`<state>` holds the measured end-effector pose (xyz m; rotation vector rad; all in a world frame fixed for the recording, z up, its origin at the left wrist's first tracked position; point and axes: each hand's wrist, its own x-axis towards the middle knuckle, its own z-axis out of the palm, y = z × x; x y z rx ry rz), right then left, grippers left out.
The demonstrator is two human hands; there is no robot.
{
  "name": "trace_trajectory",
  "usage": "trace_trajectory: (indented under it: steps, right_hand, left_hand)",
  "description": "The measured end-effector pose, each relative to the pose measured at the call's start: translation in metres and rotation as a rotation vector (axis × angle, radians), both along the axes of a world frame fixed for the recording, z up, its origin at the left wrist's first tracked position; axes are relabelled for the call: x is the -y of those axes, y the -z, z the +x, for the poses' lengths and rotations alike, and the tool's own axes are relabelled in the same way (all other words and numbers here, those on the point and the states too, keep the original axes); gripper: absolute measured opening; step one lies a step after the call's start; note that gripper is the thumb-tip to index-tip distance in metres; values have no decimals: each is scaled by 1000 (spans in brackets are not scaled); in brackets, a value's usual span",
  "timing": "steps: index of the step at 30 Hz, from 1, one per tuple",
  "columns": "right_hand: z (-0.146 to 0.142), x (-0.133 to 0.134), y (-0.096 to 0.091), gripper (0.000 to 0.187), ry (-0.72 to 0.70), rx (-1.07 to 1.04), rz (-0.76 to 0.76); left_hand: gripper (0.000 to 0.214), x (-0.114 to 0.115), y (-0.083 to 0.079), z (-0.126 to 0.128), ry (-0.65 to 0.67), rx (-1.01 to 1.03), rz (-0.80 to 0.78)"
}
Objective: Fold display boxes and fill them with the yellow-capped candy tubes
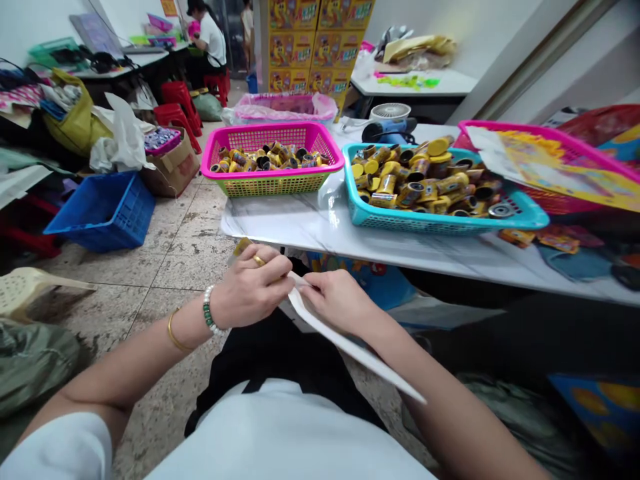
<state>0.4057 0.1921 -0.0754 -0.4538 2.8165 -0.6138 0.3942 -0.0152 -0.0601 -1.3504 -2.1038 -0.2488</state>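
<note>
Marble-patterned tabletop (310,230) runs across the middle of a crowded workroom, and the person sits before its near edge with both hands over the lap.

The left hand (250,290) is closed, fingers pinched on the upper end of a white sheet (350,347). A small yellow piece (243,245) shows above its knuckles; whether it is part of the sheet I cannot tell. The right hand (337,300) grips the same end just beside the left, and the rest of the sheet slants down past the right forearm.

Judging from this, the work stands somewhere in the middle: one sheet is in hand, and nothing has been set apart on the tabletop. A pink basket (273,185) holds a layer of small yellow-and-black cans (270,159), and a teal basket (430,223) beside it is heaped with larger ones. Which are finished I cannot tell.

Further right, a second pink basket (583,148) carries a printed sheet (550,167). A small fan (390,123) stands behind the teal basket. On the tiled floor (185,247) to the left sit a blue crate (103,210) and red stools (175,107). Printed cartons (320,47) are stacked at the back, and another person (210,40) sits at a far table.
</note>
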Motion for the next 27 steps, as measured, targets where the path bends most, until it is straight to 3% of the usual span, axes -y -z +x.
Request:
trace_trajectory:
  steps: [2,5,7,11,14,17,19,22,25,27]
  right_hand:
    - [-4,-6,2,30,-65,59,-172]
    - [-7,-11,2,27,-195,245,-453]
    - [-6,-8,1,33,-252,304,-486]
    - [-8,5,7,22,-323,204,-114]
    - [-18,1,21,26,-175,131,132]
    - [-31,-17,32,29,-49,112,171]
    - [-35,-30,31,27,-61,116,144]
    - [-26,-41,25,26,-9,78,26]
    - [-3,-41,26,34,180,44,-315]
    - [15,-40,29,39,216,156,-520]
  left_hand:
    - [16,2,-3,1,83,-27,-41]
    - [17,4,1,1,221,95,-111]
    - [17,4,10,3,270,164,-129]
    - [18,8,26,16,240,175,-126]
    - [17,14,21,30,283,231,-115]
    - [7,20,10,41,355,352,-89]
    - [19,25,6,43,320,400,-57]
    - [23,39,8,39,280,331,-52]
    - [19,61,15,33,169,217,-23]
    - [18,76,19,32,22,314,57]
